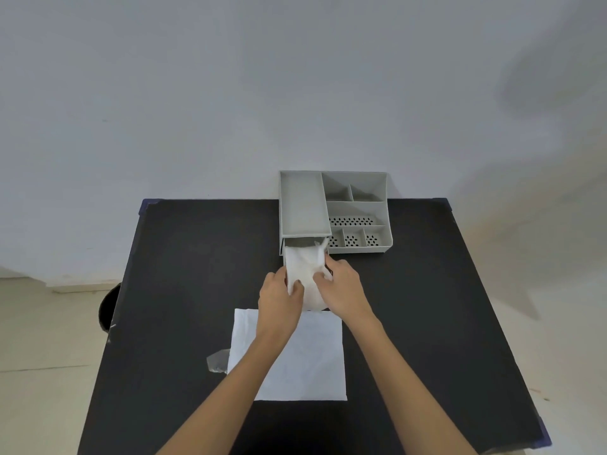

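A grey plastic organizer (356,210) stands at the back of the black table (197,274), with a flat tray on its left and several small compartments on its right. From the opening under the tray a white tissue pack (305,270) sticks out toward me. My left hand (279,298) grips the pack's left side, thumb on top. My right hand (343,287) pinches the pack's right side. A flat white tissue sheet (312,359) lies on the table beneath my forearms.
A scrap of clear plastic wrap (217,361) lies at the sheet's left edge. A dark round bin (108,307) stands on the floor left of the table. A pale wall rises directly behind the organizer.
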